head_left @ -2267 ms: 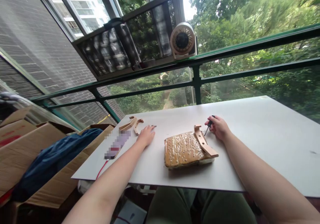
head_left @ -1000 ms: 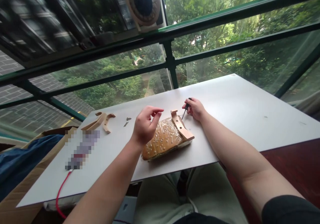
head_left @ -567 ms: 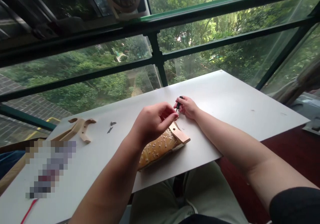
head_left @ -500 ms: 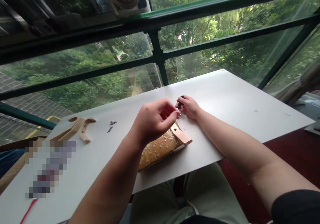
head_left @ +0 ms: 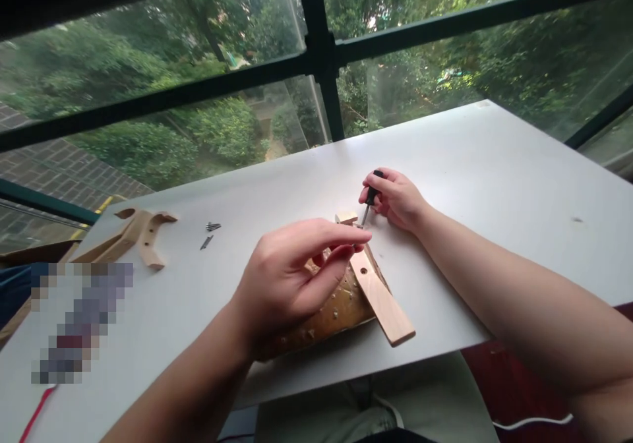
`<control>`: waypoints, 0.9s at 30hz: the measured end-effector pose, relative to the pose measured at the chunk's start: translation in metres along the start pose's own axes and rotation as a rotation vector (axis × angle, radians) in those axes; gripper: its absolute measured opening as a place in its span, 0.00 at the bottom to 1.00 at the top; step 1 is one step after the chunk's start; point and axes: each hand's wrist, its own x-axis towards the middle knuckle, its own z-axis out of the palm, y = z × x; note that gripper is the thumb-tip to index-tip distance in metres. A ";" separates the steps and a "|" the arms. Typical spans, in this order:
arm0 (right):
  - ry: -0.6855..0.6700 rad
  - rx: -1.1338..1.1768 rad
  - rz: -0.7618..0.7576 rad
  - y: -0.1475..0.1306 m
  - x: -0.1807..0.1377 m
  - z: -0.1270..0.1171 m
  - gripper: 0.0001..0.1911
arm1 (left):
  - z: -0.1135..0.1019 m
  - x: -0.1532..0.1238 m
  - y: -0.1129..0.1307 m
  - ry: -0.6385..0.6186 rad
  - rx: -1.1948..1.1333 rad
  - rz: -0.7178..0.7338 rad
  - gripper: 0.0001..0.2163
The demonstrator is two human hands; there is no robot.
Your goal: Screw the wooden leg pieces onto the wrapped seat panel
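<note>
My right hand (head_left: 395, 198) is closed round a small black-handled screwdriver (head_left: 370, 200), whose tip points down at the upper end of a pale wooden arm piece (head_left: 378, 291). That piece lies across a brown padded cushion wrapped in clear film (head_left: 336, 308) on the white board (head_left: 494, 179). My left hand (head_left: 291, 275) hovers over the cushion with thumb and fingers pinched together right by the screwdriver tip; what they pinch is too small to make out.
Another pair of curved wooden pieces (head_left: 133, 232) lies at the left of the board, with a few loose screws (head_left: 210, 232) beside them. A blurred-out object (head_left: 74, 318) with a red cord (head_left: 37, 413) sits at the near left. Green window bars stand behind the board.
My left hand left the screws at the left, rose in a pinch and came across to the screwdriver tip. The view dropped and closed in on the cushion.
</note>
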 end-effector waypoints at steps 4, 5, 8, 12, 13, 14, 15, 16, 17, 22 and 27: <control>0.009 -0.024 -0.002 -0.001 0.000 0.001 0.11 | 0.006 -0.013 -0.010 0.110 -0.080 -0.024 0.16; 0.015 -0.020 0.000 -0.001 0.000 0.001 0.11 | 0.009 -0.017 -0.012 0.110 -0.082 -0.030 0.16; 0.030 -0.012 0.011 -0.001 0.001 0.001 0.11 | 0.016 -0.024 -0.016 0.072 -0.085 -0.027 0.17; 0.036 -0.006 0.011 -0.001 0.001 0.002 0.10 | 0.019 -0.026 -0.018 0.069 -0.112 -0.025 0.17; 0.039 -0.004 0.007 -0.002 0.001 0.002 0.10 | 0.019 -0.026 -0.018 0.066 -0.109 -0.030 0.17; 0.044 -0.001 0.004 -0.002 0.001 0.002 0.10 | 0.019 -0.026 -0.018 0.063 -0.104 -0.040 0.17; 0.049 0.002 0.002 -0.002 0.000 0.003 0.09 | 0.019 -0.027 -0.018 0.065 -0.102 -0.047 0.16; 0.055 0.006 0.001 -0.002 0.000 0.003 0.09 | 0.019 -0.027 -0.018 0.070 -0.102 -0.050 0.16; 0.060 0.009 0.001 -0.003 0.000 0.003 0.08 | 0.019 -0.027 -0.018 0.075 -0.101 -0.049 0.16; 0.060 -0.006 -0.003 -0.002 0.000 0.003 0.07 | 0.018 -0.025 -0.017 0.056 -0.043 -0.040 0.12; 0.068 -0.039 -0.005 -0.001 0.001 0.003 0.08 | 0.013 -0.020 -0.014 0.009 0.011 -0.083 0.09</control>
